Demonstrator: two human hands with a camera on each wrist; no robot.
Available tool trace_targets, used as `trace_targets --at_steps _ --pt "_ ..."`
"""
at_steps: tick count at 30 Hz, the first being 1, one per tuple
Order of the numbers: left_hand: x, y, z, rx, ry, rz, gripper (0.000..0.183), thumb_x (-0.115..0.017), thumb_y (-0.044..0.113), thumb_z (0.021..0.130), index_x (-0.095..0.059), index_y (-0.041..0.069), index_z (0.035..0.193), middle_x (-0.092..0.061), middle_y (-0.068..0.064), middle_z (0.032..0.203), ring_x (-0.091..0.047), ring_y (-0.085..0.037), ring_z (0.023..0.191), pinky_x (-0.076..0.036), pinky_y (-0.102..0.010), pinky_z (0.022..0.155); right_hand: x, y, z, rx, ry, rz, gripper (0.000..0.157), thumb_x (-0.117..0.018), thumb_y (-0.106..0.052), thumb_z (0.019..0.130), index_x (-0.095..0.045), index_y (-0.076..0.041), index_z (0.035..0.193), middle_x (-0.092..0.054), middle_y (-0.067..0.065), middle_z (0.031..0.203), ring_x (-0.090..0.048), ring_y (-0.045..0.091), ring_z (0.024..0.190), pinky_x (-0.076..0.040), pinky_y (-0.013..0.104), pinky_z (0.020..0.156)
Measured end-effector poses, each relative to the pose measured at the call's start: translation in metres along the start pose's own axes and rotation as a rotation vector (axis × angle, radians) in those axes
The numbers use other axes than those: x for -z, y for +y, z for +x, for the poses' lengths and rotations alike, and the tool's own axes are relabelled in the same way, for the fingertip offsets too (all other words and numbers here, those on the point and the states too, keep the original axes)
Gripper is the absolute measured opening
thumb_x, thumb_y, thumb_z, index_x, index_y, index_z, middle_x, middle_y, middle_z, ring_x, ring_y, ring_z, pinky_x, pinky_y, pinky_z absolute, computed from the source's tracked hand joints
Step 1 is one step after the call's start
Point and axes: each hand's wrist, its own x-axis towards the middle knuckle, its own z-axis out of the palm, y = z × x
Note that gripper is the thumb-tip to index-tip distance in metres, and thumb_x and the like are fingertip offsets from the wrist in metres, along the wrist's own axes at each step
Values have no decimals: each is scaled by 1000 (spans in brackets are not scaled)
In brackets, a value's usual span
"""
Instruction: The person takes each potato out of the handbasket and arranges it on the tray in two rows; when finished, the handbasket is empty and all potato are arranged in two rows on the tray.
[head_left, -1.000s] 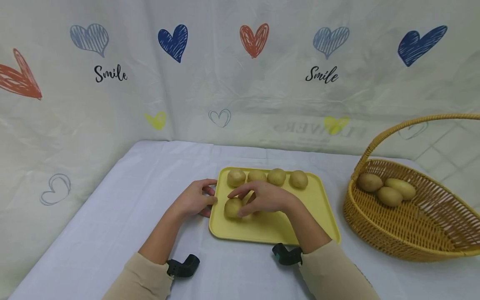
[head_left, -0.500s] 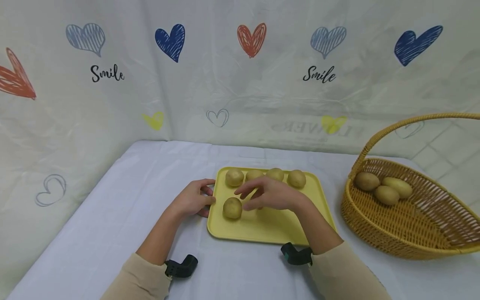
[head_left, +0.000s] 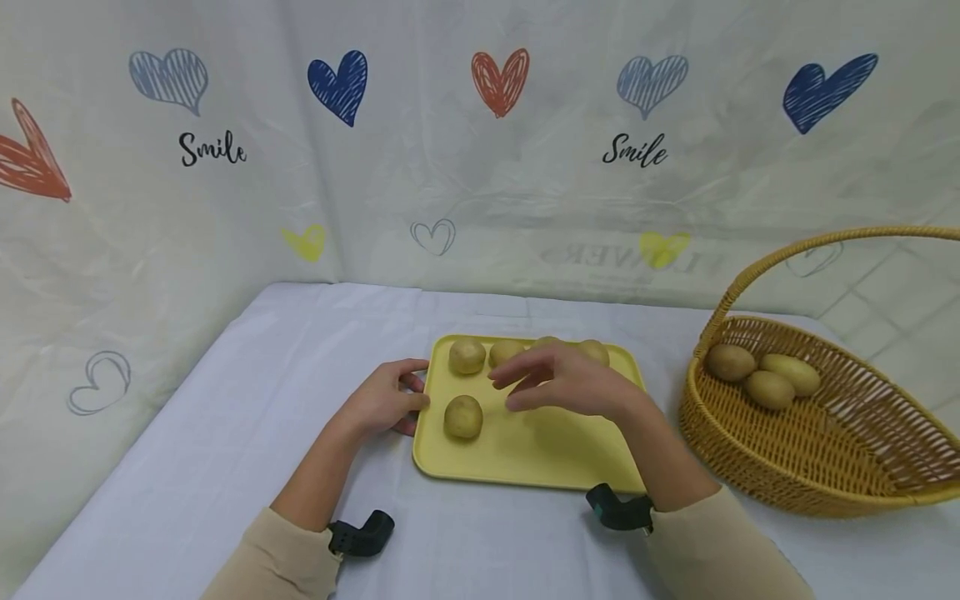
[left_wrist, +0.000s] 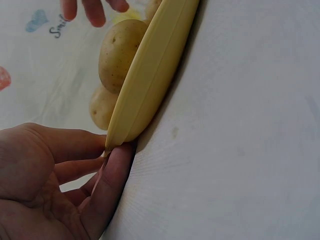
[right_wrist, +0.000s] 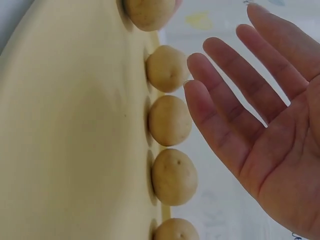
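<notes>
A yellow tray lies on the table, its left rim pinched between the thumb and fingers of my left hand. In the left wrist view the thumb lies over the rim, with a finger beneath it. One potato sits at the tray's front left. Along the back edge stand several more in a row, such as the back-left potato. Above the tray, right of the single potato, my right hand holds nothing; its fingers are loosely extended. It partly hides the back row in the head view.
A wicker basket with a tall arched handle stands right of the tray. Three potatoes rest in its left part. White cloth covers the table, and a printed curtain hangs behind it.
My right hand has let go of the front-left potato and drawn back to the right, uncovering that potato. The left hand has stayed at the tray's rim.
</notes>
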Motion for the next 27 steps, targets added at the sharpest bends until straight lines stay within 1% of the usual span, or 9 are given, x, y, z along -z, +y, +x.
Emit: trace_targets --at_steps 4,9,13,16,21,23,27 --pt "0 -1 0 -2 -2 -5 63 -63 0 94 -46 6 154 -54 -14 117 -64 -19 73 -63 -34 61 5 1 -6 -5 32 -30 37 -80 -23 91 -74 -19 127 -71 13 129 -74 20 109 -59 36 94" --pt "0 -2 1 3 2 -9 63 -63 -1 94 -46 7 154 -54 -14 117 -64 -19 73 -63 -34 61 13 -1 -15 -13 56 -55 37 -80 -25 91 -74 -22 127 -72 9 128 -73 19 108 -59 37 95" --pt "0 -1 0 2 3 -4 62 -63 0 94 -46 7 154 -54 -14 117 -64 -19 72 -63 -34 61 21 -2 -20 -8 68 -69 37 -80 -25 91 -74 -21 128 -73 7 128 -72 18 109 -58 37 95" --pt "-1 0 0 3 3 1 62 -63 0 95 -46 8 154 -54 -14 116 -64 -19 71 -63 -34 61 27 -3 -24 -3 81 -74 38 -81 -25 91 -74 -21 128 -73 6 128 -72 17 111 -59 35 95" --pt "-1 0 1 6 6 2 62 -63 -1 95 -46 7 154 -53 -13 116 -63 -19 72 -63 -33 61 35 -4 -33 -17 93 -31 39 -81 -23 91 -73 -19 129 -72 5 130 -72 18 114 -60 32 96" --pt "-1 0 1 8 6 2 61 -63 -1 95 -46 7 154 -53 -13 116 -63 -19 74 -63 -33 61 38 -5 -36 -22 97 -16 40 -81 -22 91 -72 -19 130 -72 4 130 -72 19 113 -60 33 96" --pt "-1 0 1 12 9 5 61 -63 -1 95 -47 8 154 -53 -13 116 -63 -19 76 -63 -33 61 44 -7 -42 -21 114 -44 40 -80 -23 92 -72 -18 131 -73 5 129 -73 19 110 -60 32 95"
